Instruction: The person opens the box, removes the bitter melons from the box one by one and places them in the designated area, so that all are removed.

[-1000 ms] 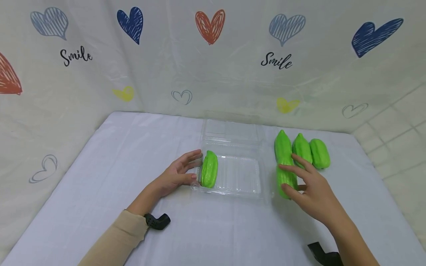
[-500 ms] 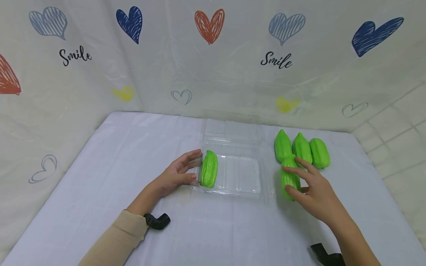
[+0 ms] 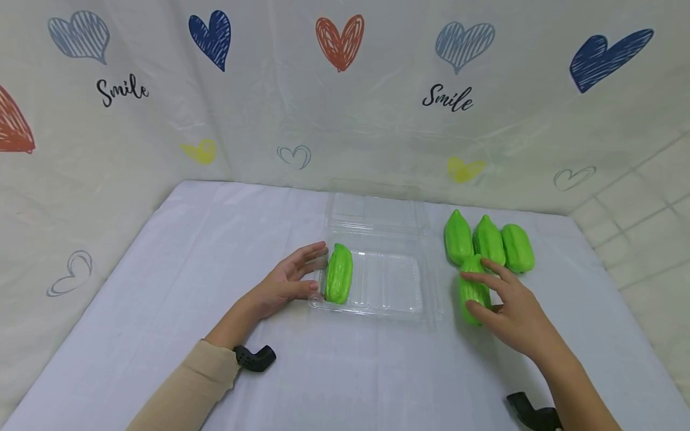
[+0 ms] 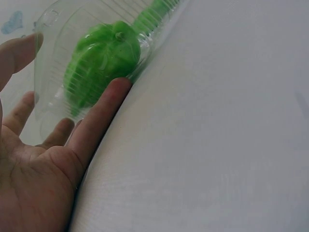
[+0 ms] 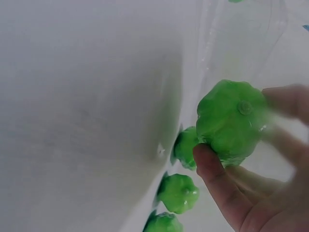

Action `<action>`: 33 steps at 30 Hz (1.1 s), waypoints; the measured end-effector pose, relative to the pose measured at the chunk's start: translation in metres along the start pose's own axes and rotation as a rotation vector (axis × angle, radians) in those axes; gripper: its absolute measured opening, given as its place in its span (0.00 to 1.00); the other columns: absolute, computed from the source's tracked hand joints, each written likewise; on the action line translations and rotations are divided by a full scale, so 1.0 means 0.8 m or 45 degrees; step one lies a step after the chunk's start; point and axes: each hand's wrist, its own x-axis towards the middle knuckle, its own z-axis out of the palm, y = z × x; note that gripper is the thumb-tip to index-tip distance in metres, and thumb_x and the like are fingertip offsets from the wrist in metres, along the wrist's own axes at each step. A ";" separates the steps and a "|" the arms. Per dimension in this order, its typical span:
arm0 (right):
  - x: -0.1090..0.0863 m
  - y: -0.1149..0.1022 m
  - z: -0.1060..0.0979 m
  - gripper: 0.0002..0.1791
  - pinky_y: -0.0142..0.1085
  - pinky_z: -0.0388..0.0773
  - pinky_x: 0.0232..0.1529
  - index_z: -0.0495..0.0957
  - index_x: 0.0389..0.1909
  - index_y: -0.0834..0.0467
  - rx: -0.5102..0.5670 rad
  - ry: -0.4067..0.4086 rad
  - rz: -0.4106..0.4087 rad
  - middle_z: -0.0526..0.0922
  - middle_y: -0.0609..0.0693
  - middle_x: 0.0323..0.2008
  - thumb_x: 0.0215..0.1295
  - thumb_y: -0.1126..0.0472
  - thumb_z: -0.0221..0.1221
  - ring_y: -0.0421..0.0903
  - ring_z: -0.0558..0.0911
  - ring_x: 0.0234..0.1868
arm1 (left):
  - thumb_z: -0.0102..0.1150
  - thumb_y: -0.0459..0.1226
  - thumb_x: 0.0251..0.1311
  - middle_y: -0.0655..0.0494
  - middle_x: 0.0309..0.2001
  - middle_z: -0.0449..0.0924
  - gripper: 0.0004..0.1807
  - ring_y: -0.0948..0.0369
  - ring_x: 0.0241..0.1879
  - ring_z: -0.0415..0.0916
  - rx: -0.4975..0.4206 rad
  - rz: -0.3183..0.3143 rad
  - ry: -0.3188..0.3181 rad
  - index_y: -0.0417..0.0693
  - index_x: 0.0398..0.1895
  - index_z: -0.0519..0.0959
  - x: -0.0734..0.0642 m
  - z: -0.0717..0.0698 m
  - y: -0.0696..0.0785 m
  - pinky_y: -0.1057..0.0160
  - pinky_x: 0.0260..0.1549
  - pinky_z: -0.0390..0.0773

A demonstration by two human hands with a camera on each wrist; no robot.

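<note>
My right hand [image 3: 509,308] pinches a ribbed green gourd [image 3: 473,293], thumb on one side and fingers on the other. In the right wrist view this gourd [image 5: 229,121] is held above the white cloth, its round stem end facing the camera. My left hand [image 3: 291,280] rests with extended fingers against the left side of a clear plastic clamshell box [image 3: 385,287]. Inside the box, along its left wall, lies one gourd [image 3: 339,274]. Through the clear wall, the left wrist view shows that gourd [image 4: 106,60] beside my thumb.
Three more green gourds stand in a row at the back right, the nearest to the box being the left gourd [image 3: 458,237]. The box's lid [image 3: 377,212] lies folded back toward the curtain [image 3: 345,120]. White cloth [image 3: 345,371] covers the table.
My right hand has shifted slightly right with the gourd, drawing it away from the box and out from in front of the left back gourd. The left hand and box have stayed put.
</note>
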 end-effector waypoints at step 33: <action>0.009 0.030 0.001 0.25 0.56 0.81 0.42 0.77 0.63 0.56 -0.039 -0.137 0.052 0.60 0.69 0.71 0.65 0.55 0.64 0.74 0.70 0.62 | 0.60 0.27 0.61 0.50 0.79 0.47 0.45 0.50 0.77 0.49 -0.023 0.000 -0.001 0.51 0.79 0.52 0.000 0.001 0.002 0.60 0.57 0.77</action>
